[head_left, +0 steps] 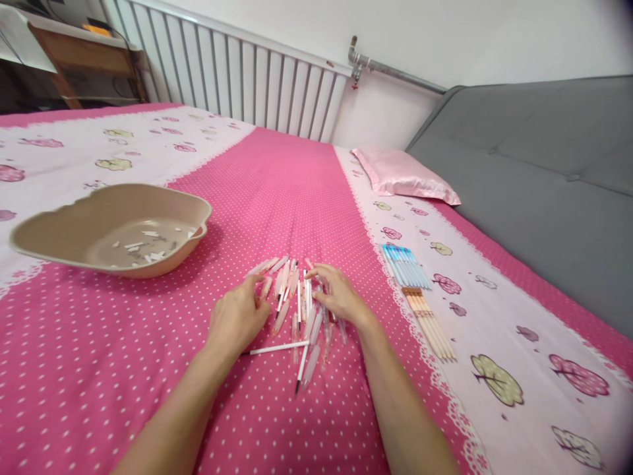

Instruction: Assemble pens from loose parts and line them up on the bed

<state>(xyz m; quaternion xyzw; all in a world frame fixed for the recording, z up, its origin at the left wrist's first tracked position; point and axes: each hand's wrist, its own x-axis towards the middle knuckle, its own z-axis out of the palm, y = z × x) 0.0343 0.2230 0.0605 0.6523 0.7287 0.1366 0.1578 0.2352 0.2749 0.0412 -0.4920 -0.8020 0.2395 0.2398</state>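
Note:
A loose heap of pink pens and white refills point(297, 303) lies on the pink dotted bedsheet point(277, 191). My left hand point(238, 315) rests at the heap's left side, fingers curled with the tips touching a pen. On the right side my right hand point(337, 293) lies over the pens, its fingers bent down onto them. One white refill point(277, 348) lies crosswise just in front of my left hand. Whether either hand actually grips a pen is hidden.
A beige plastic basin point(34, 234) with small white scraps inside sits at the left. A row of blue pens point(405, 265) and a row of peach pens point(429, 323) lie at the right. A pink pillow point(403, 175), grey headboard point(539, 178) and radiator point(237, 79) stand behind.

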